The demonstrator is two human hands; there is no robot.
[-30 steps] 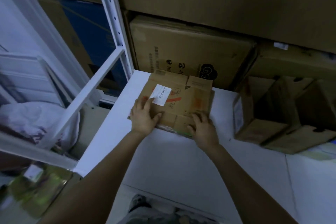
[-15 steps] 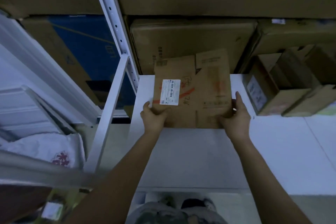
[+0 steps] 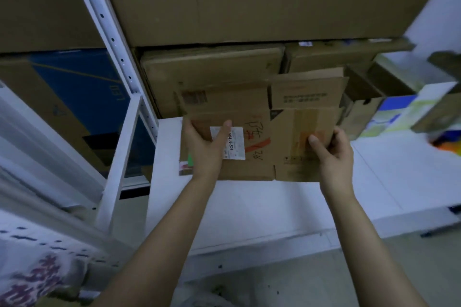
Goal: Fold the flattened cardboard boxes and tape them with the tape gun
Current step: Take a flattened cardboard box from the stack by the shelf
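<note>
Box: the flattened box [image 3: 259, 132] is held up at the desk's [image 3: 274, 207] far left corner.
Left hand: by the left hand [image 3: 202, 149] the left edge is gripped, thumb laid across the white label [image 3: 235, 142].
Right hand: by the right hand [image 3: 334, 154] the right edge is clasped, thumb in front.
Behind: big cartons [image 3: 224, 2] are stacked beside the shelf post [image 3: 112, 40].

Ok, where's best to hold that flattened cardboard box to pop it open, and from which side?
Take its outer side edges on the main panels, one from each side, as the left hand and right hand do. The flattened cardboard box faces the camera with its crease vertical mid-width; the top flaps would likely bend.
</note>
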